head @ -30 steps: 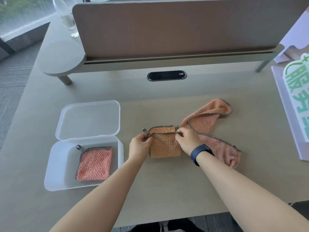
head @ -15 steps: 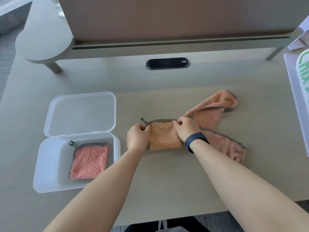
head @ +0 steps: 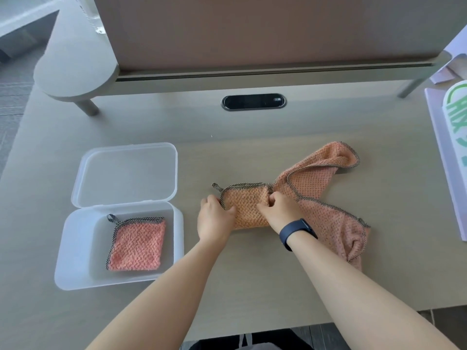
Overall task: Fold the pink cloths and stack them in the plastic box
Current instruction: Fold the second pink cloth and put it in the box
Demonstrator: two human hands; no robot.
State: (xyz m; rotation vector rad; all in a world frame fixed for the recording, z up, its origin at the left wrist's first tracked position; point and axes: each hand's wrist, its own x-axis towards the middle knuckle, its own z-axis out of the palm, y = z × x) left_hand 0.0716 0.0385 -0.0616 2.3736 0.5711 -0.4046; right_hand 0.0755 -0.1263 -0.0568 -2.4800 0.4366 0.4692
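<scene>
A folded pink cloth (head: 246, 207) with dark edging lies on the table's middle. My left hand (head: 214, 218) grips its left edge and my right hand (head: 279, 210) grips its right edge; a dark watch sits on that wrist. To the left stands an open translucent plastic box (head: 75, 251), lid laid back, with one folded pink cloth (head: 137, 245) lying flat inside. Unfolded pink cloths (head: 328, 198) lie crumpled to the right, partly under my right hand.
A raised shelf with a tall divider panel (head: 252, 34) runs across the back. A black oval cable port (head: 254, 101) sits in the desk. A white and green sign (head: 452, 147) lies at the right edge. A clear bottle (head: 92, 16) stands far left.
Both hands have slid from the folded cloth's top corners down to its sides. The head camera has moved closer and tilted down.
</scene>
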